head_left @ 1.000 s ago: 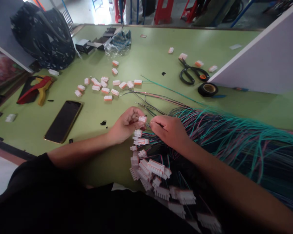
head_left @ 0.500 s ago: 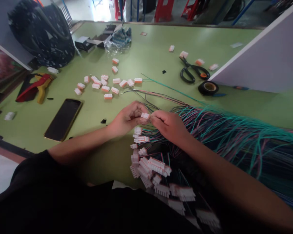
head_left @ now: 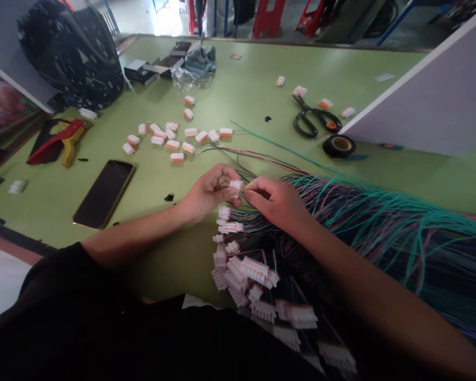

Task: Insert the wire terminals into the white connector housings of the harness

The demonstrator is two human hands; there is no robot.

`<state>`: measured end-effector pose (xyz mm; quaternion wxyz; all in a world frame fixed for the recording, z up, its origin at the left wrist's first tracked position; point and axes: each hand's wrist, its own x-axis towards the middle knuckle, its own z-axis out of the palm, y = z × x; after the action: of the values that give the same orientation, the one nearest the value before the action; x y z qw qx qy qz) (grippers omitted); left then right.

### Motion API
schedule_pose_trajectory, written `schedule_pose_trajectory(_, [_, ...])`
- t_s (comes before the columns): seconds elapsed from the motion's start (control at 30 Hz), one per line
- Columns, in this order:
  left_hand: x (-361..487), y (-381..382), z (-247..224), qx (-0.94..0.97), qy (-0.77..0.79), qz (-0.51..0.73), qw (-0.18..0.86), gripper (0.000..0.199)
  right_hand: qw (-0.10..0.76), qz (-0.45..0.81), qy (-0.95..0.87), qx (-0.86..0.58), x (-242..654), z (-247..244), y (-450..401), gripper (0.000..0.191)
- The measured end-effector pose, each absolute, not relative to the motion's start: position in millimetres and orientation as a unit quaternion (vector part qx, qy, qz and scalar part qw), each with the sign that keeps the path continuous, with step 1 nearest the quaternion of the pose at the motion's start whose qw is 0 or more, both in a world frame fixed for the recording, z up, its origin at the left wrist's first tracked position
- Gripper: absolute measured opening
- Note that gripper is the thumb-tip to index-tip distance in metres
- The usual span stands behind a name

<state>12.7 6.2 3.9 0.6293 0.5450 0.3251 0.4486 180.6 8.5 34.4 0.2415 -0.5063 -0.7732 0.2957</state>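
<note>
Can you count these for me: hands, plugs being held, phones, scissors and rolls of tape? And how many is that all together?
Hands (left hand, right hand): 2
Held plug: 1
Phone: 1
Scissors: 1
Tape roll: 1
Total: 6

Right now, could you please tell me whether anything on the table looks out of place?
Mostly no; only small black scraps look like stray litter, lying loose on the green table near the phone and scissors.
</note>
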Motion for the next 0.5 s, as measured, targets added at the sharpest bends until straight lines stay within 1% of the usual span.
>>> schedule_pose_trajectory(0.13, [12, 8, 3, 0.549, 0.334, 0.439, 0.628, 0.022, 0.25, 0.296, -0.771, -0.505, 181, 33, 8, 0.016])
schedule_pose_trajectory(0.23, [7, 12, 7, 0.56, 0.331, 0.427, 0.628, 0.024, 0.216, 0.375, -0.762, -0.482, 188, 32, 17, 0.024])
schedule_pose_trajectory(0.3, [2, 16, 10, 0.568, 0.335, 0.406, 0.633, 0.026, 0.184, 0.385, -0.771, -0.473, 191, 32, 28, 0.023])
schedule_pose_trajectory(0.33, [0, 19, 11, 0.569, 0.341, 0.394, 0.637, 0.027, 0.16, 0.367, -0.787, -0.469, 192, 31, 33, 0.019])
schedule_pose_trajectory(0.4, [-5, 23, 12, 0.56, 0.354, 0.371, 0.651, 0.028, 0.085, 0.315, -0.833, -0.447, 189, 30, 41, 0.011])
schedule_pose_trajectory(0.5, [-8, 26, 8, 0.534, 0.368, 0.345, 0.678, 0.029, -0.034, 0.232, -0.887, -0.397, 177, 31, 44, 0.011])
